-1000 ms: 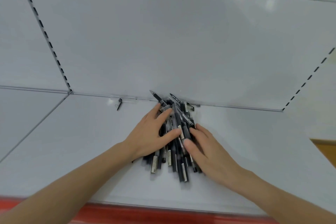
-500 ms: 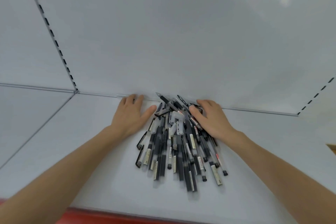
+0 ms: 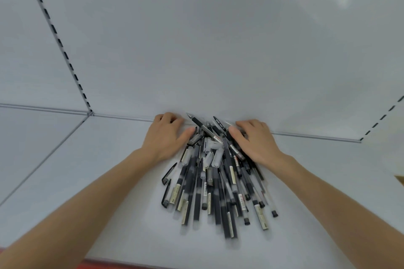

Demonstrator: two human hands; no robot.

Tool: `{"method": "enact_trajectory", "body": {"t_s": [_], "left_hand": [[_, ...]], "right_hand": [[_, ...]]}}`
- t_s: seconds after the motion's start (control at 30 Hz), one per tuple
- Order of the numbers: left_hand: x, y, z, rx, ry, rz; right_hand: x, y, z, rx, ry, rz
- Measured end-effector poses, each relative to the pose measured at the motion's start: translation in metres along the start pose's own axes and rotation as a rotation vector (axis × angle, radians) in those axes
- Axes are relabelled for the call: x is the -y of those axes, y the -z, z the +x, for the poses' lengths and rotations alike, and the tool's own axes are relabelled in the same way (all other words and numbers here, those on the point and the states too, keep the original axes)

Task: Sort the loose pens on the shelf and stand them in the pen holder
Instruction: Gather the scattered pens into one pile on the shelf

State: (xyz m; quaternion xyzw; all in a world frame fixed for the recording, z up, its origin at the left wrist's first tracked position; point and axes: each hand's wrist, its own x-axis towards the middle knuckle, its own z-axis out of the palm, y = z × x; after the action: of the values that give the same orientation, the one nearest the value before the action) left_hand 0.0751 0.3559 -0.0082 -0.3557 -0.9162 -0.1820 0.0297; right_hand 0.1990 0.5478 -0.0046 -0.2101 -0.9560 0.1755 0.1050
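Pen pile (image 3: 218, 181) on shelf (image 3: 87, 181), between left hand (image 3: 162, 137) and right hand (image 3: 254, 141), each grip spread flat

Bright, even, cool light falling from overhead. Soft glare patches showing on back panel (image 3: 218, 50) at far top right. Faint shadows lying under pens (image 3: 218, 181). Wide-angle lens bending shelf (image 3: 87, 181) edges outward. Near pen ends blurring slightly.

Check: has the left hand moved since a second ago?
Yes. The left hand went from on the pen pile to the back wall seam, left of the pile.
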Motion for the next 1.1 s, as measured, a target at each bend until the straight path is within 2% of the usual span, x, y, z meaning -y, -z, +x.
{"method": "enact_trajectory", "body": {"t_s": [0.2, 0.4, 0.6, 0.7, 0.77, 0.9, 0.97, 1.1], "left_hand": [[-0.001, 0.002, 0.007, 0.018, -0.012, 0.095], [0.0, 0.003, 0.006, 0.047, 0.003, 0.038], [-0.011, 0.009, -0.017, 0.102, -0.06, -0.087], [-0.005, 0.017, -0.029, 0.026, -0.093, -0.12], [0.008, 0.018, -0.026, -0.022, -0.039, -0.09], [0.023, 0.013, -0.011, 0.078, 0.144, -0.113], [0.02, 0.009, -0.007, 0.073, 0.159, -0.13], [0.009, 0.005, -0.003, 0.023, 0.071, -0.078]], "right_hand": [[0.002, 0.002, 0.004, 0.023, -0.003, -0.094], [-0.002, -0.001, 0.005, 0.017, 0.024, -0.13], [0.0, 0.009, -0.007, 0.037, 0.118, 0.023], [-0.005, 0.022, -0.018, -0.088, 0.146, 0.138], [-0.018, 0.022, -0.015, -0.094, 0.103, 0.156], [-0.031, 0.01, -0.012, 0.025, -0.042, 0.115], [-0.029, 0.005, -0.011, 0.034, -0.046, 0.095], [-0.017, 0.004, -0.013, 0.017, -0.022, 0.126]]}}
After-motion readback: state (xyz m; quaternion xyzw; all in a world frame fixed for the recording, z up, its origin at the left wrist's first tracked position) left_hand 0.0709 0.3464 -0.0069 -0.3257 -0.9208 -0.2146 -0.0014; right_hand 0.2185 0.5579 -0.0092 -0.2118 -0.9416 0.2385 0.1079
